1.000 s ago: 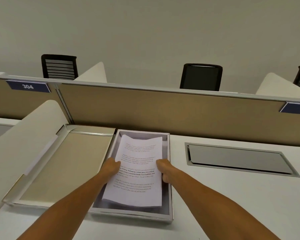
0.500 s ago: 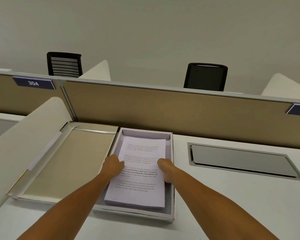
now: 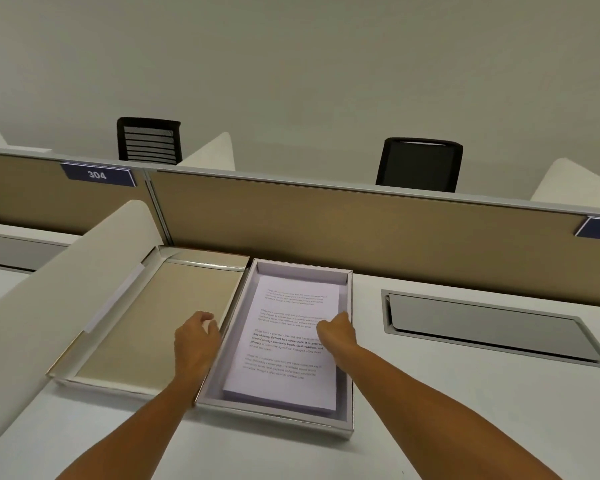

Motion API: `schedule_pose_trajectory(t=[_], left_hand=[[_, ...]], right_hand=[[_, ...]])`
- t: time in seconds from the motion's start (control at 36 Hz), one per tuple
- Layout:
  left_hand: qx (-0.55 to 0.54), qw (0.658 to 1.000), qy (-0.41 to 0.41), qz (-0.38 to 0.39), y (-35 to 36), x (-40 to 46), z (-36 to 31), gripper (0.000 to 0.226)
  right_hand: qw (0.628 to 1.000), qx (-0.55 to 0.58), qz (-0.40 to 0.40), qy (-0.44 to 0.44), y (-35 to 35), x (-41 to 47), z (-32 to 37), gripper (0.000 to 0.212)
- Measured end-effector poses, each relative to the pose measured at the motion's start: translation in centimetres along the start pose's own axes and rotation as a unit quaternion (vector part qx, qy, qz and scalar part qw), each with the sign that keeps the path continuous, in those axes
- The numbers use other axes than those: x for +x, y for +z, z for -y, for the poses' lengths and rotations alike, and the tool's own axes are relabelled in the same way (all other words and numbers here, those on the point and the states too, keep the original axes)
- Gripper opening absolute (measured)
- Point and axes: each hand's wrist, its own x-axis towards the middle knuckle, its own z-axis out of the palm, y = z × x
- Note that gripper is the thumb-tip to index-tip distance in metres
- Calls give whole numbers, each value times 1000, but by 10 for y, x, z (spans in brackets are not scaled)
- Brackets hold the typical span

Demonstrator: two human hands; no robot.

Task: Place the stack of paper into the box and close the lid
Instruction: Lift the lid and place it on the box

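A stack of printed white paper (image 3: 284,355) lies flat inside a shallow white box (image 3: 350,382) on the desk. The box's lid (image 3: 160,323) lies open to the left, its tan inner face up. My left hand (image 3: 196,341) hovers over the lid's right edge, just outside the box's left wall, fingers loosely curled and holding nothing. My right hand (image 3: 336,336) rests on the paper's right edge with curled fingers, near the box's right wall; whether it pinches the sheets I cannot tell.
A tan divider panel (image 3: 361,223) rises right behind the box. A white curved side screen (image 3: 56,282) stands left of the lid. A grey cable hatch (image 3: 492,327) is set into the desk at right. Black chairs (image 3: 419,164) stand beyond the divider.
My left hand has come off the paper's left edge and moved left over the lid. The paper now lies flat in the box. My right hand stays at its right edge.
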Motion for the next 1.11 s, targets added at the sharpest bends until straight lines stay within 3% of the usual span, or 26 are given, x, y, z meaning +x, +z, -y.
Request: schedule_pose_trajectory(t=[0.11,0.17,0.31,0.39,0.47,0.56,0.69,0.86,1.11], left_hand=[[131,987,-24,-87,-18,-6,23,25],[143,980,-79,-115,-25,-9,34,39],[58,955,-223,-187,-38,-18,59,84],[6,928,-316,-198,-43,-20,73,92],[-24,911,-379,-159,-45,-22,89,89],[-38,919,-375,-113,-42,-26,98,76],[-118,912,-364,-147,-45,-31,91,59],[-245,909,-246,-232,-52,-50,73,73],[-272,924,-121,-239,-51,-79,51,92]], right_hand=[[995,-51,-15,-89,1,-11,-2,46],[988,-81,-14,-127,4,-17,-2,51],[970,-141,28,-197,17,-29,-3,58],[962,-157,61,-214,30,-35,0,56],[958,-154,86,-226,45,-41,4,53],[954,-153,109,-232,58,-48,6,51],[949,-145,142,-241,73,-57,13,49],[947,-111,168,-250,81,-70,34,46],[949,25,198,-244,83,-107,88,38]])
